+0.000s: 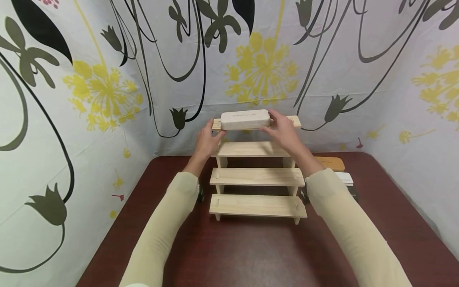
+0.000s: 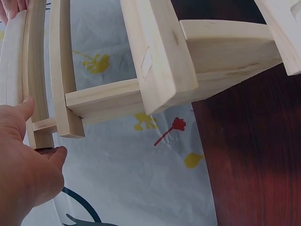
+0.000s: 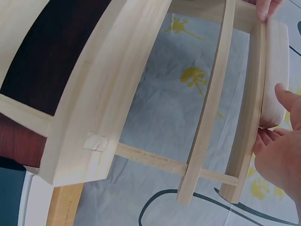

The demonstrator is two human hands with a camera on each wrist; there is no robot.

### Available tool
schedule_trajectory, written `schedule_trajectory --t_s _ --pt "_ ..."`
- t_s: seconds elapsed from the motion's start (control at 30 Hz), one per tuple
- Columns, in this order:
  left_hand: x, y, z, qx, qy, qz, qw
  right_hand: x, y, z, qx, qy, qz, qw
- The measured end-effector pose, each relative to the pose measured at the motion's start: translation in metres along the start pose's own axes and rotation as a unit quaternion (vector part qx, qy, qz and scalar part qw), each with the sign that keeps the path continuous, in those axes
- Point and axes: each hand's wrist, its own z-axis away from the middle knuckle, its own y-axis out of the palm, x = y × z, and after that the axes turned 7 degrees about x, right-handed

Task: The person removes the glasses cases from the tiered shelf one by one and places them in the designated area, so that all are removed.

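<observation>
A white glasses case [image 1: 245, 119] with faint lettering lies lengthwise on the top board of a pale wooden stepped stand [image 1: 258, 176]. At the board's left end, my left hand [image 1: 207, 141] grips the wood between thumb and fingers. Its thumb [image 2: 27, 109] is close to the case's lower edge, while the fingers [image 2: 59, 156] curl at the board's end. My right hand [image 1: 282, 130] holds the right end of the case with thumb and fingers. Part of that grip shows in the right wrist view, against the case [image 3: 276, 70].
Behind the right forearm, an orange case [image 1: 331, 163], a white box [image 1: 345, 177] and a dark item are partly hidden on the dark red table [image 1: 247, 247]. A patterned cloth [image 1: 118, 79] hangs behind and beside the stand. Three lower boards step down toward me.
</observation>
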Motion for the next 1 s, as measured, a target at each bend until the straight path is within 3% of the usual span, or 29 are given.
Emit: schedule_trajectory --t_s 0.63,1.0 --pt "0.0 0.001 -0.005 0.017 -0.002 0.041 0.999 0.014 0.0 -0.013 0.037 0.064 0.009 0.997" --pt "0.001 -0.001 -0.008 0.046 -0.007 0.075 0.9961 0.012 -0.001 -0.015 0.033 0.067 -0.01 0.997"
